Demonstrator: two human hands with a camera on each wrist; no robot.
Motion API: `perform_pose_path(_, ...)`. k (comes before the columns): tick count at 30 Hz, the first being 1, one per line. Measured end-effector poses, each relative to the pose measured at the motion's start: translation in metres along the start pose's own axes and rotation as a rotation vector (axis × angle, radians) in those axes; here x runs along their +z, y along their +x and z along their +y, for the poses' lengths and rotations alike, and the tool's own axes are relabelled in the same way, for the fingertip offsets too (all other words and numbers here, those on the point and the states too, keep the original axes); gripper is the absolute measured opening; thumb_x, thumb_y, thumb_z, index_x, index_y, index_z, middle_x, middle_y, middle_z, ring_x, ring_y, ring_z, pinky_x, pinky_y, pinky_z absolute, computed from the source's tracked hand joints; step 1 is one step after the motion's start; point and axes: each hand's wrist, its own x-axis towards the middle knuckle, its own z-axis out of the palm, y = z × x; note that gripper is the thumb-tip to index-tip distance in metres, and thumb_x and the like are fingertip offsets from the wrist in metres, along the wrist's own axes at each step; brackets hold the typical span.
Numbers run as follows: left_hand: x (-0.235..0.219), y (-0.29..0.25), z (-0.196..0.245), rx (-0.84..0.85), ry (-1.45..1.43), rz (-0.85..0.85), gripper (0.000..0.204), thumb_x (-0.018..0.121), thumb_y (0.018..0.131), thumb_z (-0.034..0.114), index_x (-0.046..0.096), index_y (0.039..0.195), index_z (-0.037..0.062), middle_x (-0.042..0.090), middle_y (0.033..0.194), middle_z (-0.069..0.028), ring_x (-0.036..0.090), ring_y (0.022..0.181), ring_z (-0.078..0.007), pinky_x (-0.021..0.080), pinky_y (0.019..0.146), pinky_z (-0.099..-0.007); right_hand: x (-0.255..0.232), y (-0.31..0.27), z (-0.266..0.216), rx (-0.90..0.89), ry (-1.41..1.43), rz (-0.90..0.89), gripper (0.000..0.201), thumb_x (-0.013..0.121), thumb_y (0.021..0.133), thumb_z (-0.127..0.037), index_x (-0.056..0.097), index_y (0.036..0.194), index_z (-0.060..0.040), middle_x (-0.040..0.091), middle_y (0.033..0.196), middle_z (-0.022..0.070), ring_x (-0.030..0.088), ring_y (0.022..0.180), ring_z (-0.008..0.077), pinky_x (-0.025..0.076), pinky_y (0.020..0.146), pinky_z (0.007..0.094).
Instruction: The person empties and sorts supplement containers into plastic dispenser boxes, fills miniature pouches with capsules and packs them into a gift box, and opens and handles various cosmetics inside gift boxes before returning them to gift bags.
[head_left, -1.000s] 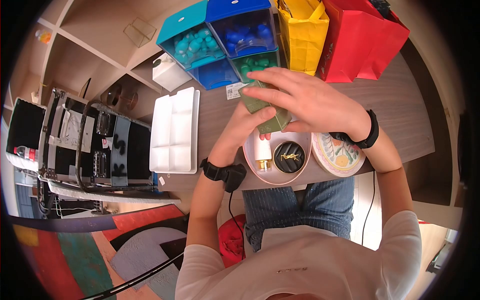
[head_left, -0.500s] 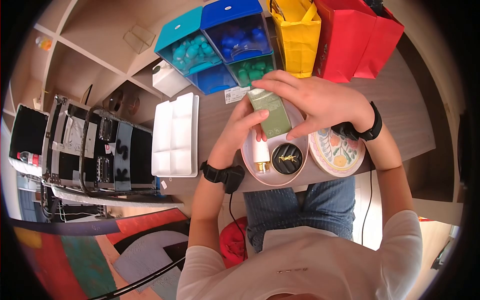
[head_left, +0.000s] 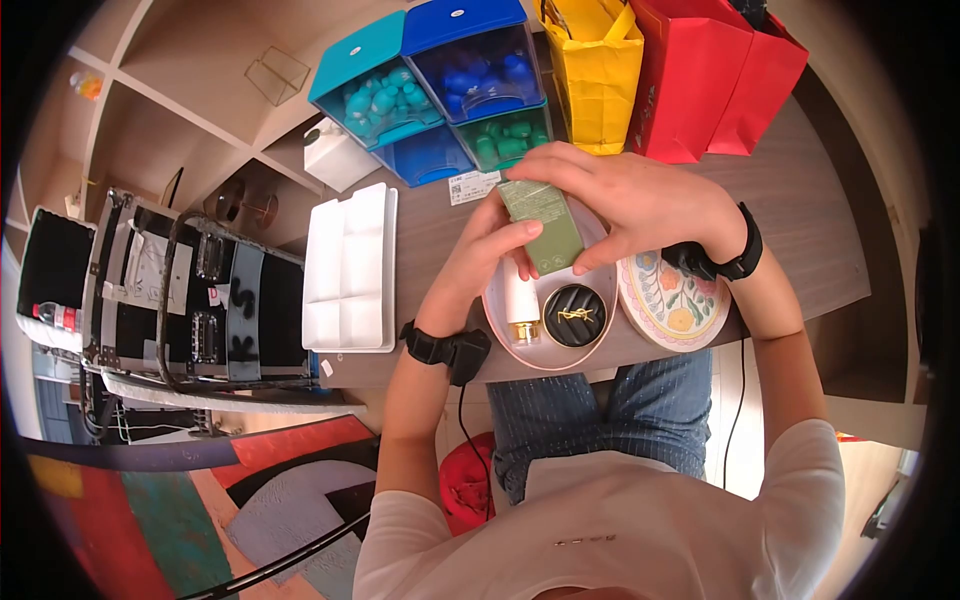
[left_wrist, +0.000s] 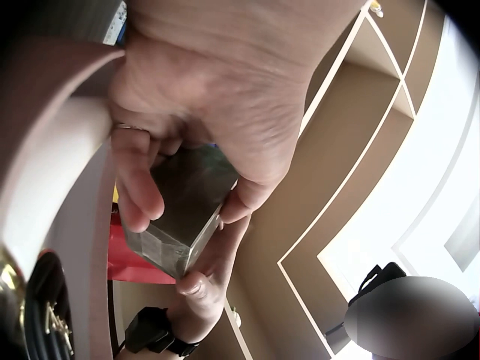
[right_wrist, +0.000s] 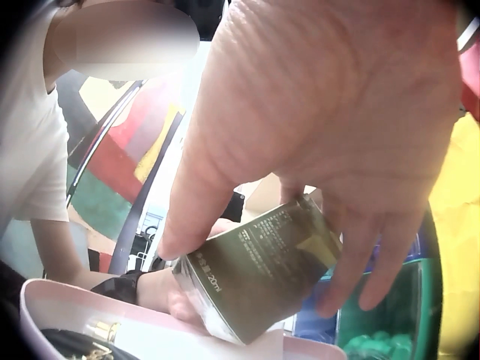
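Observation:
A green box [head_left: 548, 238], glossy as if film-wrapped, is held between both hands above a round pink-rimmed tin [head_left: 556, 360]. My left hand [head_left: 482, 248] grips the box from its left side, thumb across its face. Over the right side lies my right hand [head_left: 645, 200], fingers at the far end and thumb by the near corner. In the right wrist view, small print including "20ml" shows on the box [right_wrist: 259, 270]. Inside the tin are a white bottle [head_left: 521, 300] with a gold neck and a black round compact [head_left: 574, 316] with a gold emblem.
A flower-patterned round lid [head_left: 677, 312] lies right of the tin. To the left stands a white compartment tray [head_left: 348, 270]. Behind are stacked blue and green bins [head_left: 470, 75], a yellow bag [head_left: 597, 90], red bags [head_left: 690, 80] and a printed label [head_left: 473, 188].
Since a second ago, both hands have turned the green box so its broad face shows upward, and the right hand has shifted slightly right. Over the last half second, the box tilts a little.

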Motion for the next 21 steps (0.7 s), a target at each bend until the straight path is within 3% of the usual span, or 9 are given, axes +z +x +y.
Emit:
perform_pose_path(7,0.0,-0.001,0.0,-0.006,-0.012,-0.007,0.067,0.067,0.093,0.024,0.038,0.147,-0.0037,0.063,0.116,-0.0124,0.07,0.081,-0.0162,0.057,0.055,-0.0243,-0.001,-0.001,-0.003,-0.004,-0.1,0.004,0.106,0.091,0.064,-0.024,0.035,0.154,-0.0115,0.05,0.137,0.0141,0.066,0.103,0.0408,0.055,0.082,0.0458)
perform_pose_path(13,0.002,0.0,-0.001,-0.015,0.004,-0.008,0.069,0.067,0.093,0.025,0.037,0.148,-0.003,0.062,0.118,-0.0135,0.07,0.084,-0.0175,0.056,0.057,-0.0248,-0.002,0.0,-0.001,-0.063,-0.147,0.047,0.103,0.091,0.06,-0.022,0.041,0.149,-0.0093,0.055,0.131,0.016,0.065,0.106,0.0409,0.055,0.083,0.0461)
perform_pose_path(19,0.001,0.004,-0.001,0.175,-0.116,0.142,0.053,0.062,0.098,0.016,0.04,0.143,0.0006,0.058,0.127,-0.0165,0.067,0.086,-0.019,0.058,0.067,-0.0294,-0.007,0.001,-0.002,-0.063,-0.17,0.006,0.094,0.089,0.059,-0.021,0.048,0.142,-0.0074,0.059,0.123,0.016,0.063,0.106,0.0409,0.054,0.086,0.0456)
perform_pose_path(21,-0.01,0.007,-0.003,0.334,-0.15,0.33,0.037,0.06,0.099,0.012,0.048,0.132,0.0008,0.063,0.119,-0.0141,0.066,0.084,-0.0164,0.055,0.07,-0.0286,-0.003,0.002,-0.002,-0.031,-0.133,-0.049,0.094,0.089,0.058,-0.024,0.048,0.141,-0.0066,0.06,0.123,0.0161,0.062,0.106,0.0412,0.053,0.087,0.0455)
